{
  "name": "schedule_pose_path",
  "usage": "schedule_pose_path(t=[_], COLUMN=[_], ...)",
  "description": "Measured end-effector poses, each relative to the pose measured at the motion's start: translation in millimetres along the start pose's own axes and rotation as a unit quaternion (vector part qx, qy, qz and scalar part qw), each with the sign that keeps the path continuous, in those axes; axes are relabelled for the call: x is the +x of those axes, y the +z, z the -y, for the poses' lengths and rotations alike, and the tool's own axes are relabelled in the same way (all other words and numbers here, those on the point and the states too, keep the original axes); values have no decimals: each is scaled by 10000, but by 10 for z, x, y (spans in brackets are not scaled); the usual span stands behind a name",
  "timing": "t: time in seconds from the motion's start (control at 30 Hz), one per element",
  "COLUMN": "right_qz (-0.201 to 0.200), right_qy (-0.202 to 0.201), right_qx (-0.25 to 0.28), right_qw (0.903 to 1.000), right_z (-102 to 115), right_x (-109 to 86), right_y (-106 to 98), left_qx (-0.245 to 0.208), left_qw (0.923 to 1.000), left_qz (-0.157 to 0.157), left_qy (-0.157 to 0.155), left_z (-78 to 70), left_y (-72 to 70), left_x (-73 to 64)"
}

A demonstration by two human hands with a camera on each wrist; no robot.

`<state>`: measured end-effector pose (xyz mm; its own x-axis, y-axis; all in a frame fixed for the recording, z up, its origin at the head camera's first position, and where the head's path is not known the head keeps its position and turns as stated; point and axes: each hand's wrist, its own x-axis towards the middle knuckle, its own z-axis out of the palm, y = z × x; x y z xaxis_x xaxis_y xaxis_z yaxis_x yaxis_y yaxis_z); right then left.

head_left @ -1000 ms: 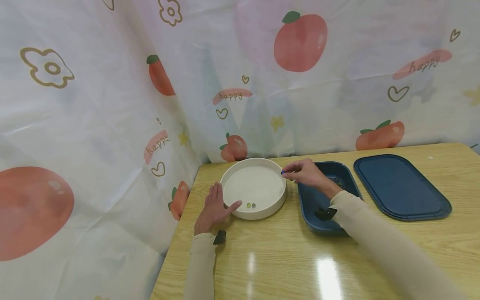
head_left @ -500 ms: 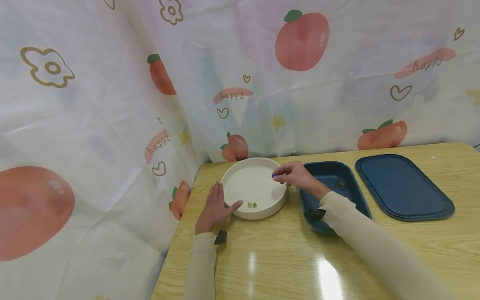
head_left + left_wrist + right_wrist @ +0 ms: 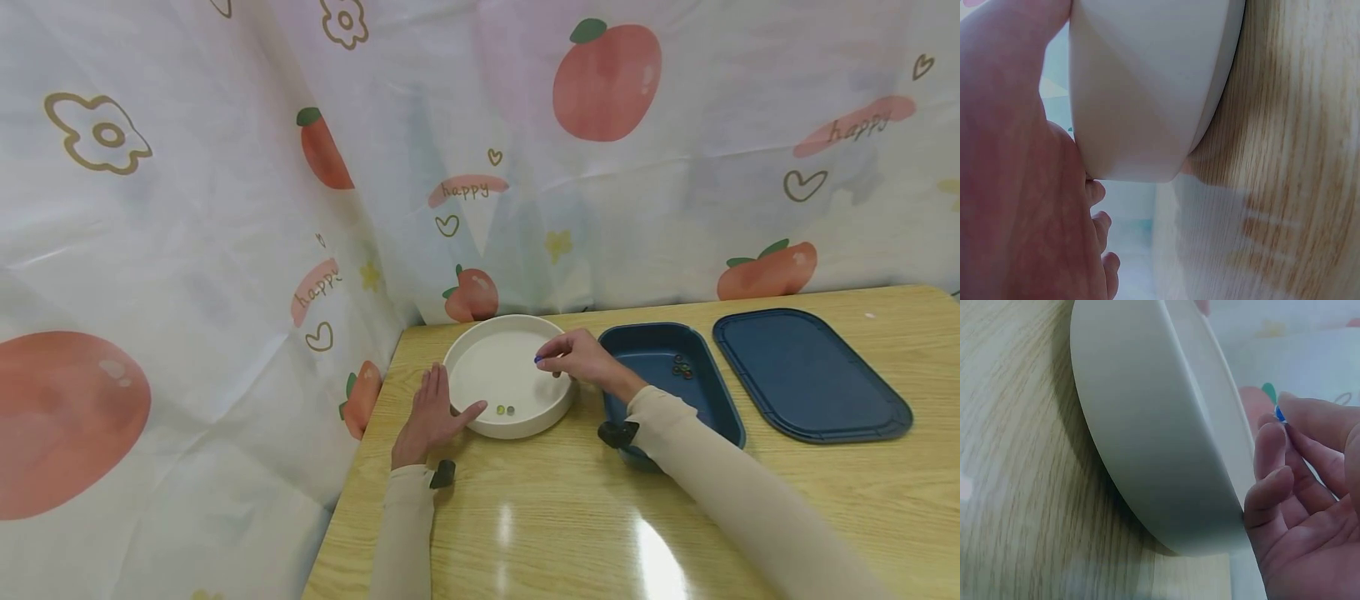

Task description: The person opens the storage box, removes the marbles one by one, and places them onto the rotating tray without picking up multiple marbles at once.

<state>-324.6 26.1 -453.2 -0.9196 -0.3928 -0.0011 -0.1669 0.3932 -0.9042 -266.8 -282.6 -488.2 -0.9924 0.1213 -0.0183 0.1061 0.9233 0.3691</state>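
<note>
A small blue marble (image 3: 1280, 414) is pinched between the thumb and fingertips of my right hand (image 3: 583, 358), over the right part of a round white dish (image 3: 502, 367). In the right wrist view, the curled lower fingers lie close to the dish's rim. My left hand (image 3: 430, 417) rests against the dish's left side, fingers straight and thumb stretched over the front rim. The left wrist view shows that palm (image 3: 1016, 162) beside the dish's outer wall (image 3: 1141, 87). Two small marbles, one yellow-green (image 3: 500, 410) and one greyish (image 3: 511, 410), lie inside near the front.
A deep dark-blue tub (image 3: 726, 408) stands right of the dish, with several dark marbles (image 3: 681, 368) in it, partly below my right forearm. Farther right, a flat dark-blue lid (image 3: 813, 375) lies on the wooden table (image 3: 555, 525). A printed curtain (image 3: 630, 217) hangs behind and at left.
My right hand has moved left from the gap between tub and dish to over the dish, carrying the blue marble. More of the tub's marbles show. The left hand stays put.
</note>
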Motion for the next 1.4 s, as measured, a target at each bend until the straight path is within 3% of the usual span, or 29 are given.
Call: schedule_pose_path(t=[0.67, 1.4], right_qz=[98, 223], right_qy=[208, 140], right_qx=[-98, -342], right_qw=[9997, 9991], right_z=[-20, -67], right_x=[44, 75], right_y=[91, 141], left_qx=[-16, -10], left_qw=[10000, 10000], left_qz=[13, 39], left_qy=[-35, -46], left_z=[-28, -4], left_y=[-33, -6], left_x=[5, 10])
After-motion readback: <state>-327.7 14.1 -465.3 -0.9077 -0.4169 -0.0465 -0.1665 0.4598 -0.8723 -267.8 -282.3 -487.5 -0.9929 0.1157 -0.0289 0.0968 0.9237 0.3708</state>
